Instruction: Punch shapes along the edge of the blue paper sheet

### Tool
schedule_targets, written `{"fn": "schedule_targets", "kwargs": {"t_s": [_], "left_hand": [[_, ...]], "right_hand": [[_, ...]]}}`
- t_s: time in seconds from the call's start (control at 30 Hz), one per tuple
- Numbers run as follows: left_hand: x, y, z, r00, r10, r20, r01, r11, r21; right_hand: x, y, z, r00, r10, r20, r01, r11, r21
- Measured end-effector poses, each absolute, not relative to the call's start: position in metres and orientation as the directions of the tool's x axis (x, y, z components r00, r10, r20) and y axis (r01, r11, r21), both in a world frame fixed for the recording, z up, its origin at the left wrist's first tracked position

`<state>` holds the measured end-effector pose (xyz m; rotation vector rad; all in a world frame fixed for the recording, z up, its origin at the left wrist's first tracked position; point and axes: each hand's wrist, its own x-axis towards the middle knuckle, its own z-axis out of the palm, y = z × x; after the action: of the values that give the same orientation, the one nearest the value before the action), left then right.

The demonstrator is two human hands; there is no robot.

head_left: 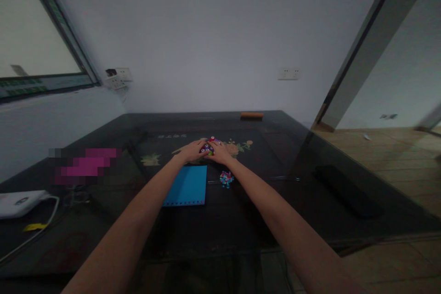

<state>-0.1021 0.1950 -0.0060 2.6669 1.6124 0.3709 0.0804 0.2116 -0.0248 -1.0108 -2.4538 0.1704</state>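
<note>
At the middle of the table, my left hand [193, 150] and my right hand [221, 153] curve in from both sides around a cluster of small purple, red and green pieces with white eye-like dots [207, 148]. My fingers rest on its sides and partly cover it, so its exact kind is hard to make out. Just nearer to me, a blue notebook [189, 186] with a row of holes along its near edge lies flat, partly behind my left forearm. By my right forearm sits a small heap of pink, blue and white bits [226, 178].
The dark glossy table [275, 138] bears a flower print. An orange-brown roll [251, 115] lies at its far edge and a black elongated case [347, 191] at right. On the left are a blurred pink thing [89, 163] and a white device [22, 203] with a cable.
</note>
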Motion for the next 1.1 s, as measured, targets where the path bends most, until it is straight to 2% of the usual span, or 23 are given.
{"fn": "schedule_targets", "kwargs": {"t_s": [0.37, 0.47, 0.57, 0.63, 0.73, 0.9, 1.1], "left_hand": [[-0.169, 0.171, -0.002, 0.344, 0.927, 0.152, 0.927, -0.36, 0.1], [-0.177, 0.168, -0.001, 0.347, 0.923, 0.169, 0.925, -0.366, 0.102], [-0.173, 0.168, 0.002, 0.335, 0.913, 0.235, 0.919, -0.372, 0.133], [-0.163, 0.17, 0.005, 0.258, 0.928, 0.268, 0.933, -0.311, 0.179], [-0.142, 0.18, 0.012, 0.077, 0.973, 0.216, 0.968, -0.125, 0.217], [-0.11, 0.207, 0.017, -0.086, 0.981, 0.174, 0.978, 0.05, 0.201], [-0.095, 0.226, 0.017, -0.174, 0.976, 0.13, 0.968, 0.146, 0.202]], "right_hand": [[0.019, 0.206, -0.028, -0.706, 0.625, 0.334, 0.514, 0.776, -0.365], [0.017, 0.209, -0.024, -0.708, 0.632, 0.316, 0.506, 0.765, -0.398], [0.024, 0.219, -0.01, -0.66, 0.66, 0.358, 0.528, 0.747, -0.403], [0.033, 0.229, 0.001, -0.572, 0.724, 0.386, 0.606, 0.69, -0.395], [0.045, 0.246, 0.014, -0.488, 0.8, 0.349, 0.715, 0.596, -0.365], [0.053, 0.26, 0.014, -0.503, 0.82, 0.274, 0.761, 0.57, -0.309], [0.058, 0.257, 0.007, -0.489, 0.841, 0.232, 0.801, 0.538, -0.262]]}}
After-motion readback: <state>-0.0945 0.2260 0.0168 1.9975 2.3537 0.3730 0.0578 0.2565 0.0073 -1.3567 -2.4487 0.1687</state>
